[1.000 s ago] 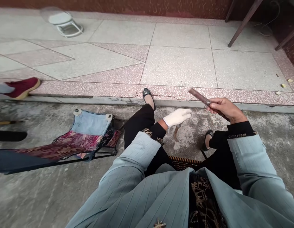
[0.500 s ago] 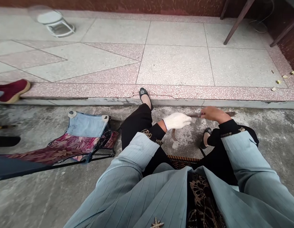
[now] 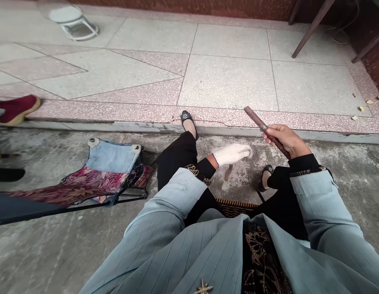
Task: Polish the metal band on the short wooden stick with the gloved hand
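Observation:
My right hand [image 3: 281, 139] is bare and closed around a brown wooden stick [image 3: 253, 116], which slants up to the left. Several turns of thin wire [image 3: 263, 128] circle the stick beside my fingers. A fine strand seems to run from there down towards my left hand [image 3: 234, 154], which wears a white knitted glove. Its closed fingertips pinch a small pale round thing [image 3: 250, 152], too small to make out well. Below the glove shows a curved brown strip [image 3: 228, 172]; I cannot tell whether it is held or lies on the ground.
A low folding chair [image 3: 112, 157] stands on the concrete to my left. Ahead runs a raised tiled step [image 3: 226, 81], with my foot against its edge. A white stool [image 3: 74, 22] stands far left, table legs [image 3: 312, 30] far right. Another person's red shoe [image 3: 21, 108] is at left.
My right hand has turned and lifted the stick from nearly level to a slant, its far end now up and away from the glove. My left hand has shifted slightly right.

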`<state>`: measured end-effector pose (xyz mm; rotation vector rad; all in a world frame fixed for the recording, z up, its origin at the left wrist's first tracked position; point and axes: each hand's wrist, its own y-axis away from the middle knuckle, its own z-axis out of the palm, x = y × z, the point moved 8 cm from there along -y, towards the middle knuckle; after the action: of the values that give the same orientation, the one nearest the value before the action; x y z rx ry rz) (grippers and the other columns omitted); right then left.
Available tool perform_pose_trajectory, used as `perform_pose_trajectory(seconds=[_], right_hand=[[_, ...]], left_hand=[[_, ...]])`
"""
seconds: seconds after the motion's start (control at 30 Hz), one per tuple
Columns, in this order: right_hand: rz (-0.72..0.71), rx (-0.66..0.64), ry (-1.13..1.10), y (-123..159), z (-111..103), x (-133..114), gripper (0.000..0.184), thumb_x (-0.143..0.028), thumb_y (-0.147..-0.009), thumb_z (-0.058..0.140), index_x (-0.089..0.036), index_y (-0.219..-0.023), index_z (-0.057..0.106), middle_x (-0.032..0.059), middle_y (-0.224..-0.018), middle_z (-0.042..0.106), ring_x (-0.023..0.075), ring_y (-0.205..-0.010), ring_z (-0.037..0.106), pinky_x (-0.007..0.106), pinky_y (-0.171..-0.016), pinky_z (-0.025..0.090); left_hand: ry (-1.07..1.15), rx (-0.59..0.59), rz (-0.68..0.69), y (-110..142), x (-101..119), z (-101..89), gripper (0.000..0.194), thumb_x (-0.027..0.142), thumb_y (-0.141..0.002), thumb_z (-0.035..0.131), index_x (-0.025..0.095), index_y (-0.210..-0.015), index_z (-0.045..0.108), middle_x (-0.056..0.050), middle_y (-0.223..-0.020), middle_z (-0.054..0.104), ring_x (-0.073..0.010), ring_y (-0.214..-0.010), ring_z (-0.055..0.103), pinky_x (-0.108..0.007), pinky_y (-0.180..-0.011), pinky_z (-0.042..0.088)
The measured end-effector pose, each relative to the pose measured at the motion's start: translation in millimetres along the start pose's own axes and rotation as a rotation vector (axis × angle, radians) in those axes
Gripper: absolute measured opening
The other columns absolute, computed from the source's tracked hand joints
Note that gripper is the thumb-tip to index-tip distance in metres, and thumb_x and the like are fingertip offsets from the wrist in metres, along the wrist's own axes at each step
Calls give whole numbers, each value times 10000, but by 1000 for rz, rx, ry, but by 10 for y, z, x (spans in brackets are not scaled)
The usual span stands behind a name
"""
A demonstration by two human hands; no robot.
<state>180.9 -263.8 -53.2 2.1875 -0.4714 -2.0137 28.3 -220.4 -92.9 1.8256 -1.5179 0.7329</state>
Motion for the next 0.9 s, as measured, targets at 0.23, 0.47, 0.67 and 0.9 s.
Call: perform_pose_trajectory(seconds=[0.23,0.47,0.67,0.9], right_hand=[[122,118,881,-219,-57,227,233,-328,-860,535,-165,-929,686,59,-766,658,163,-641,565,275,-595,391],[384,-658,926,55,502,654,172,-307,-810,635,-181,-823,752,35,-680,666,140,-576,559,263,-567,375],[148,-774,375,235,680,200,426,-447,-811,654,-180,-1139,701,4,-790,667,100,-615,544,224,-572,408],[-37,83,18,-63,25,-2,311,-472,-800,639,-171,-871,611,9,-724,573,106,-562,473,236,-497,360]], left_hand=[[-206,-68,-5,-37,-102,113,295,336,-944,386,213,-979,652,-31,-884,675,-161,-734,586,-261,-626,355],[-366,-77,-30,-18,-85,89,305,372,-942,408,210,-1005,659,-53,-862,673,-184,-768,595,-265,-642,354],[-95,49,-62,19,-114,-126,342,372,-962,362,181,-1050,632,-50,-910,664,-165,-766,583,-252,-654,387],[198,54,-74,-4,-114,-34,395,434,-971,311,189,-1058,610,-11,-771,599,-126,-639,522,-229,-586,381]])
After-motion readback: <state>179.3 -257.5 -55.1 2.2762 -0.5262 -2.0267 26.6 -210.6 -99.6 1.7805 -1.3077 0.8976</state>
